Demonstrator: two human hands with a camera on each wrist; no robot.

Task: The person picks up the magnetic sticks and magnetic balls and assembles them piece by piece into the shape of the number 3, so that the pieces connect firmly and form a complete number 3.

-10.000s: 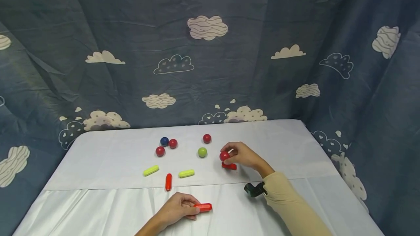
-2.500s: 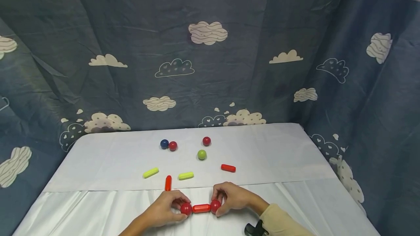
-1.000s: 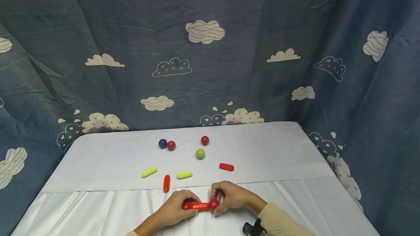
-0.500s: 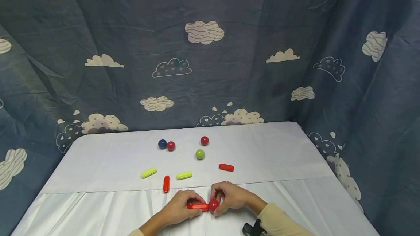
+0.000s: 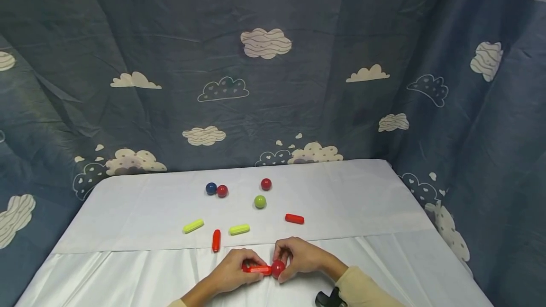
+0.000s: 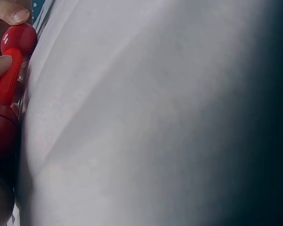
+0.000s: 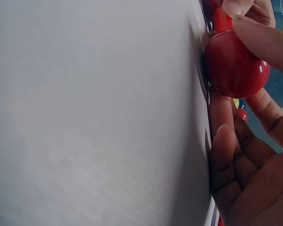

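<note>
Near the table's front, a red rod (image 5: 260,270) joins end to end with a red ball (image 5: 278,269) on its right. My left hand (image 5: 234,271) pinches the rod between thumb and fingers. It mostly covers a second red ball (image 6: 2,129), which the left wrist view shows at the rod's near end. My right hand (image 5: 300,257) holds the right-hand ball; in the right wrist view the thumb lies over that ball (image 7: 236,66) with fingers beneath it. Both hands stay low over the white cloth.
Farther back lie a blue ball (image 5: 211,188), red balls (image 5: 222,191) (image 5: 266,184) and a green ball (image 5: 260,202). Nearer are yellow rods (image 5: 194,226) (image 5: 240,229) and red rods (image 5: 216,240) (image 5: 295,219). A cloud-patterned curtain (image 5: 264,108) stands behind the table.
Over ten seconds, two red balls have been brought to the front rod's ends, one from the back left. My left hand has shifted from the left ball onto the rod. Little differs over the last half second.
</note>
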